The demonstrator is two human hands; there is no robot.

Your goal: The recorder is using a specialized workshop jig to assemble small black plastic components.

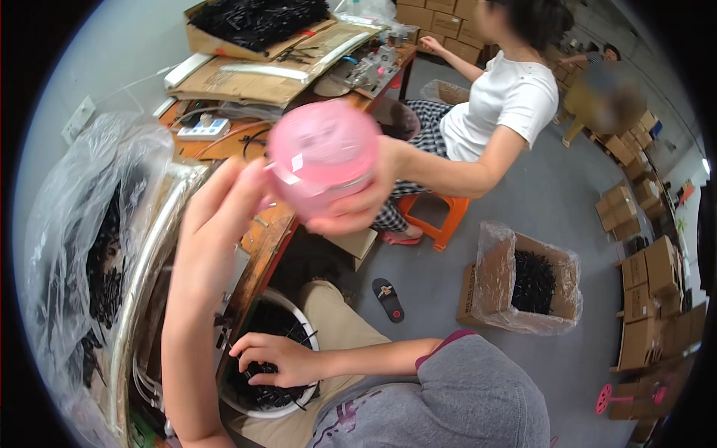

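A pink rounded cup [325,149], blurred by motion, is up close over the bench edge. The hand of a co-worker [362,198] in a white T-shirt grips its right side. On its left side, my left hand [216,213] is raised with fingers and thumb closed on the cup's edge. My right hand [280,361] is low over a white bucket [314,336] of thin black parts [276,321]. Its fingers are bent and apart, touching the parts, with nothing clearly held.
A wooden bench [265,239] carries a power strip [203,129] and a carton of black pieces [258,22]. Clear plastic [75,194] covers more black parts at left. An orange stool [441,216], a slipper [388,299] and a plastic-lined carton [489,276] stand on the floor.
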